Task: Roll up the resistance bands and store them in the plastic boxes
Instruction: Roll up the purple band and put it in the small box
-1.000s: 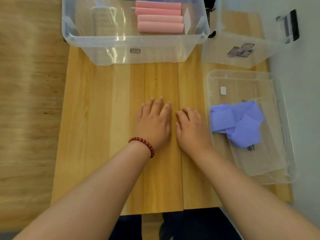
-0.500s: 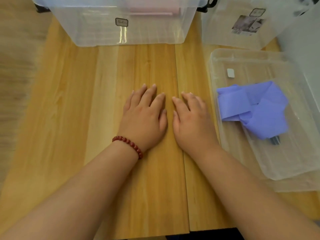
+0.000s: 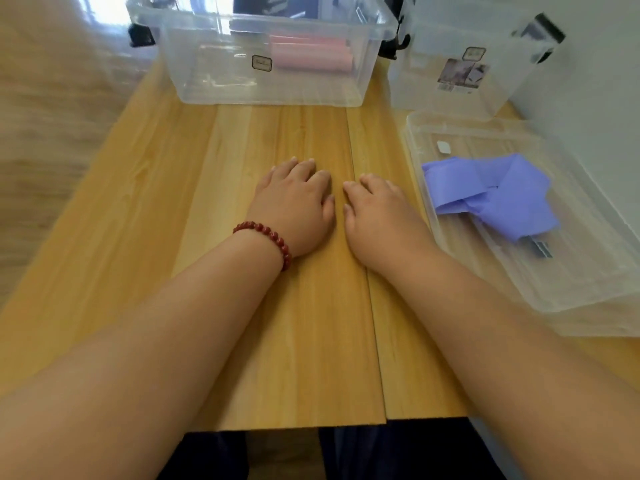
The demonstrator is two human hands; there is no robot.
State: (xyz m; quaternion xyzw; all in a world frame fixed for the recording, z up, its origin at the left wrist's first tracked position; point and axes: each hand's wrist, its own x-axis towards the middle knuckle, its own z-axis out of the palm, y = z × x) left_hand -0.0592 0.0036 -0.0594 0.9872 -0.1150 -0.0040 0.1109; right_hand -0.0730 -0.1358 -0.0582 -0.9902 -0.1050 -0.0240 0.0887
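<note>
My left hand (image 3: 294,206), with a red bead bracelet at the wrist, lies palm down on the wooden table (image 3: 173,209). My right hand (image 3: 379,216) lies flat right beside it; neither holds anything. A loose, crumpled purple resistance band (image 3: 495,195) lies in a shallow clear tray (image 3: 588,292) to the right of my right hand. At the back stands a clear plastic box (image 3: 263,88) with rolled pink bands (image 3: 308,57) inside, seen through its wall.
A second clear plastic box (image 3: 460,95) with a label stands at the back right, behind the tray. A white wall rises along the right side. The table's front edge is close to my body. Wooden floor lies to the left.
Both hands stay flat on the table. The camera has tilted, so the boxes and tray sit differently in view, and my fingers look slightly more drawn in.
</note>
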